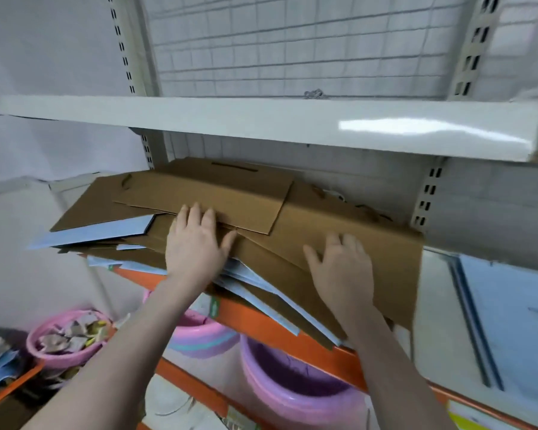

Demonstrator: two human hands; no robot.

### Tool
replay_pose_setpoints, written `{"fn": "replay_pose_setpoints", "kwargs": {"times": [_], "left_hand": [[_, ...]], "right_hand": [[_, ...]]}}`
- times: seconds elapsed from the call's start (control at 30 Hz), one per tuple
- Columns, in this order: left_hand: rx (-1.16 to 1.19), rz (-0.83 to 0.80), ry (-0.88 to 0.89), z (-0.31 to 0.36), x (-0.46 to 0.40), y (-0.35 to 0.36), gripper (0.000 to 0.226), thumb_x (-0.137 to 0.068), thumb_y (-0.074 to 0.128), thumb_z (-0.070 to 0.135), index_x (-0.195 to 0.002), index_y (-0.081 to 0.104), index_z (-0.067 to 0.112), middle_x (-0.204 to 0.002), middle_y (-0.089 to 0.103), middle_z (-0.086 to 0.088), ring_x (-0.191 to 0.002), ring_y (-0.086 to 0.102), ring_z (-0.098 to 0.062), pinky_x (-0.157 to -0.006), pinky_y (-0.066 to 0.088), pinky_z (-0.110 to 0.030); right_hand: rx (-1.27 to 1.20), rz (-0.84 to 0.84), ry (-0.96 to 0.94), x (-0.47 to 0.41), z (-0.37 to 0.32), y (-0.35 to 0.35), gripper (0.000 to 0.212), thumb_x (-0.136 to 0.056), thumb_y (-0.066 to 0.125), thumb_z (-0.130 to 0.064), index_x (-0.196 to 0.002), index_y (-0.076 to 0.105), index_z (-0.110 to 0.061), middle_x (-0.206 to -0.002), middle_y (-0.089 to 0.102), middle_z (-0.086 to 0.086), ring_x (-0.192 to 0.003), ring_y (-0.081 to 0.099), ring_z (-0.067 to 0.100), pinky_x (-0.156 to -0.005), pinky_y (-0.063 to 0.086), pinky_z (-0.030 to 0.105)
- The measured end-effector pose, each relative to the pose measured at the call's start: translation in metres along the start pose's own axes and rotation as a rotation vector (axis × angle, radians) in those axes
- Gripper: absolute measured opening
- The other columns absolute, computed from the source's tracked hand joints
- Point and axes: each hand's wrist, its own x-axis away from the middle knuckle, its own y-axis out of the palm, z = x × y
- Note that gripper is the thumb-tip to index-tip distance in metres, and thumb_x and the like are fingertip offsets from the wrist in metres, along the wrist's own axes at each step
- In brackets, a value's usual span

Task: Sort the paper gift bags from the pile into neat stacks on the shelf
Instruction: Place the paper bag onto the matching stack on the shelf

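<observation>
2 flat hands (196, 243) (342, 265) on brown bags (339, 218)

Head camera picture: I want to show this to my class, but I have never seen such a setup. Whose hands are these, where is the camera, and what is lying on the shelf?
There is no machine here. A person wears a wide-angle camera on the head, so you look forward and down along their own bare arms. The left hand and right hand both lie with straight fingers on a messy pile of flat brown bags, with some pale blue bags mixed in. Neither hand grips anything. The pile rests on an orange-edged shelf, under a white shelf. Pink basins sit below.
</observation>
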Motion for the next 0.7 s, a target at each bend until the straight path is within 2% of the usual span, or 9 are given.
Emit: {"fn": "replay_pose_setpoints", "kwargs": {"times": [0.13, 0.27, 0.37, 0.5, 0.6, 0.7], "left_hand": [[-0.028, -0.050, -0.054, -0.041, -0.045, 0.014, 0.068, -0.093, 0.042, 0.053, -0.142, 0.036, 0.007, -0.150, 0.030, -0.019, -0.141, 0.019, -0.034, -0.116, 0.014, -0.040], [0.006, -0.106, -0.080, -0.076, -0.086, 0.021, 0.070, -0.092, 0.040, 0.056, -0.144, 0.033, 0.010, -0.153, 0.025, -0.017, -0.143, 0.015, -0.032, -0.116, 0.013, -0.040], [0.006, -0.178, -0.105, -0.102, -0.118, 0.024, 0.074, -0.091, 0.036, 0.061, -0.147, 0.028, 0.013, -0.154, 0.020, -0.017, -0.144, 0.012, -0.033, -0.117, 0.012, -0.042], [-0.016, -0.315, -0.145, -0.133, -0.153, 0.031, 0.081, -0.089, 0.030, 0.067, -0.147, 0.024, 0.011, -0.151, 0.021, -0.025, -0.140, 0.018, -0.040, -0.114, 0.017, -0.047], [0.038, -0.417, -0.151, -0.149, -0.166, 0.035, 0.087, -0.086, 0.031, 0.071, -0.143, 0.027, 0.006, -0.143, 0.034, -0.026, -0.132, 0.033, -0.042, -0.106, 0.030, -0.048], [0.126, -0.373, -0.082, -0.155, -0.172, 0.038, 0.082, -0.086, 0.042, 0.068, -0.133, 0.038, 0.001, -0.134, 0.045, -0.024, -0.125, 0.040, -0.040, -0.099, 0.037, -0.047]], "right_hand": [[-0.036, -0.015, -0.028, -0.043, -0.044, 0.025, 0.053, -0.097, 0.037, -0.047, -0.132, 0.045, -0.008, -0.127, 0.051, 0.012, -0.119, 0.045, 0.025, -0.100, 0.037, 0.035], [0.013, -0.071, -0.008, -0.072, -0.081, 0.036, 0.063, -0.097, 0.036, -0.049, -0.144, 0.030, -0.007, -0.140, 0.041, 0.017, -0.131, 0.036, 0.029, -0.106, 0.031, 0.039], [0.060, -0.081, 0.024, -0.084, -0.101, 0.047, 0.067, -0.097, 0.033, -0.053, -0.145, 0.026, -0.007, -0.138, 0.042, 0.018, -0.128, 0.039, 0.030, -0.103, 0.034, 0.038], [0.116, -0.109, 0.174, -0.091, -0.123, 0.059, 0.076, -0.094, 0.031, -0.060, -0.147, 0.019, -0.006, -0.140, 0.037, 0.021, -0.128, 0.038, 0.033, -0.102, 0.033, 0.038], [0.147, -0.089, 0.286, -0.091, -0.135, 0.065, 0.082, -0.091, 0.032, -0.064, -0.147, 0.018, -0.005, -0.142, 0.035, 0.022, -0.128, 0.037, 0.035, -0.102, 0.032, 0.039], [0.118, -0.032, 0.354, -0.093, -0.142, 0.065, 0.084, -0.086, 0.042, -0.066, -0.143, 0.028, -0.006, -0.136, 0.044, 0.020, -0.123, 0.041, 0.036, -0.099, 0.035, 0.039]]}}
